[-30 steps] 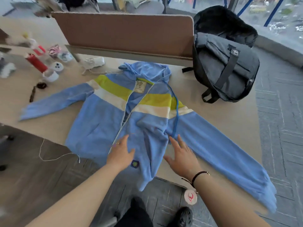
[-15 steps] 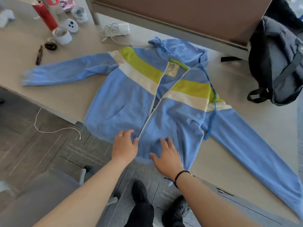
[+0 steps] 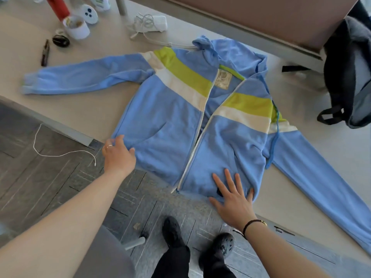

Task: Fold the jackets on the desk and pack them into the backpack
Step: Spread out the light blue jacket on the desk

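Observation:
A light blue hooded jacket (image 3: 164,125) with lime and white chest stripes lies spread front-up on the desk (image 3: 84,109), zip partly open, both sleeves stretched out sideways. Its hem hangs at the desk's front edge. My left hand (image 3: 118,155) touches the hem's left corner, fingers loosely bent on the cloth. My right hand (image 3: 233,199) lies flat with spread fingers on the hem's right part. The grey and black backpack (image 3: 353,77) stands at the desk's right end, partly cut off by the frame.
A brown divider panel (image 3: 251,19) runs along the desk's back. At the back left stand a red can (image 3: 57,6), a white cup (image 3: 77,28), a pen (image 3: 45,53) and a coiled white cable (image 3: 148,24). A white cord (image 3: 60,153) lies on the floor.
My left hand slid left from the zip to the hem's left corner. My right hand shifted right along the hem. The view tilted further down over the jacket.

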A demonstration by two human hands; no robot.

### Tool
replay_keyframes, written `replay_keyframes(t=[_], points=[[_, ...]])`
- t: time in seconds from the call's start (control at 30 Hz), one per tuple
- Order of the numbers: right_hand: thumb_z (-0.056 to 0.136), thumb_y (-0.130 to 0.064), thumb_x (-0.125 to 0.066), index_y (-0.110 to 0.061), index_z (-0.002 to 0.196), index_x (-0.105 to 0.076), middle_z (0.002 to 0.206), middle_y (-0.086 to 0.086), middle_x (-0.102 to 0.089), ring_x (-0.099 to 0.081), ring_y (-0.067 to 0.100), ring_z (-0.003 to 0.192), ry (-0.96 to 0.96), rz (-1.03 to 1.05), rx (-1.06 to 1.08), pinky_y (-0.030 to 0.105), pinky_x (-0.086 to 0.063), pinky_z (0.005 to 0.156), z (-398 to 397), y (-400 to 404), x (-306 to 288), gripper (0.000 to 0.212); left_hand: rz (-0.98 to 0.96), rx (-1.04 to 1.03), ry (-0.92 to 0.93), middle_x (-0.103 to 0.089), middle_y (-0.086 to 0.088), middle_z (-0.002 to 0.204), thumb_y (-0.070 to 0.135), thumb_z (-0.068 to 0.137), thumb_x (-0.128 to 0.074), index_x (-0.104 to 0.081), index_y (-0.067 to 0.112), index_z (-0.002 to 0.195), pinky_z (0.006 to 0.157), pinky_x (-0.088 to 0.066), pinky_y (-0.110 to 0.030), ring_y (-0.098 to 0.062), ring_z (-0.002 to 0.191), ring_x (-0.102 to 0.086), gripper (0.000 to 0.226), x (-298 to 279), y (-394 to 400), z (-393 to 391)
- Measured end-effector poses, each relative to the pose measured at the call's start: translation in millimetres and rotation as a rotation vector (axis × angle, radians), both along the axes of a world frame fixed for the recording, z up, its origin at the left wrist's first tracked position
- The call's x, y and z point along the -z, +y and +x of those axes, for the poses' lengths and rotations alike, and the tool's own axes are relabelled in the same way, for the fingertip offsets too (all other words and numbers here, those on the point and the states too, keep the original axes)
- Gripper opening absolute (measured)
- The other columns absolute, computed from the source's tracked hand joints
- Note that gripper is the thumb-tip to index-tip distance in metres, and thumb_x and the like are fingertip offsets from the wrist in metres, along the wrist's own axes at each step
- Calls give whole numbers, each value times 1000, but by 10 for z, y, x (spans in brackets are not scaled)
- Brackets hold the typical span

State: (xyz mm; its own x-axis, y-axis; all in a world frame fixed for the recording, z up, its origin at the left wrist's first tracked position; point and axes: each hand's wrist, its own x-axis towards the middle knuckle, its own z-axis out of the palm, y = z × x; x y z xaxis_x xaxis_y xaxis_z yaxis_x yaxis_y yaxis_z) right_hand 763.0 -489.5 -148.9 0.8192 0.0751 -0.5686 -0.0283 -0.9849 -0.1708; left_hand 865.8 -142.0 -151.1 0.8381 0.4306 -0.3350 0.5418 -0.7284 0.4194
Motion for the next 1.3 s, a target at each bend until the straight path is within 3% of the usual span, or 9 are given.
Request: replay_keyframes(t=[0.17,0.3,0.43,0.7,0.83,1.0,1.07,1.2,1.3], points=[[91,-78,-23,-62,145,19,156,-25,35,27,23,150,20,-53,4,69,4,117,-45,-248,-37,71,-56,-38,-16,-29,-20,148,15,101,-53,-40,13,146,95,-45,-50,-45,112,-55,47,-20,81,-13],[87,-80,-18,-60,149,11,160,-17,31,25,24,151,26,-65,11,70,5,116,8,-128,-114,71,-46,3,-40,-52,-22,124,4,95,-53,-45,12,131,83,-44,-45,-42,103,-54,38,-69,121,64],[92,-77,-16,-53,154,6,161,-11,32,30,22,149,-34,-52,-71,66,14,116,70,115,-186,69,36,-25,-60,-52,-21,118,2,91,-54,-44,14,124,78,-44,-46,-38,92,-52,36,-170,225,105],[96,-70,-34,-54,152,10,161,-16,31,27,27,150,54,28,-163,70,5,116,313,541,-106,73,182,-10,-99,-54,-25,127,4,91,-60,-45,12,137,92,-45,-54,-45,111,-54,48,-168,315,147],[96,-71,-32,-54,152,8,162,-14,28,25,27,151,11,-4,-179,70,6,116,305,530,-105,72,90,405,-146,-36,-17,155,30,99,-56,-45,13,141,112,-35,-57,-39,143,-33,47,-97,-98,24],[96,-71,-31,-55,152,6,164,-11,26,21,28,152,-16,-24,-229,65,1,120,324,486,-117,70,109,907,59,8,8,168,57,102,-31,-12,48,155,123,-3,-56,-27,154,9,57,-22,-897,-184],[95,-73,-29,-56,152,4,164,-13,25,20,26,152,3,-26,-240,64,0,120,292,425,-126,67,166,893,103,3,10,168,60,102,-30,-12,50,154,122,-3,-57,-28,154,8,56,-7,-1011,-241],[95,-75,-25,-57,152,-3,166,-15,15,14,20,154,12,-3,-203,65,6,119,275,346,-195,64,209,817,36,-38,3,152,60,100,-36,-40,44,145,116,-25,-45,-25,140,-30,48,-145,-1074,-167],[94,-76,-19,-50,155,3,167,-7,13,12,18,154,13,15,-110,57,13,120,287,310,-294,70,102,771,56,-40,-4,149,57,100,-41,-42,42,145,113,-30,-40,-26,137,-33,48,-259,-1145,56]])
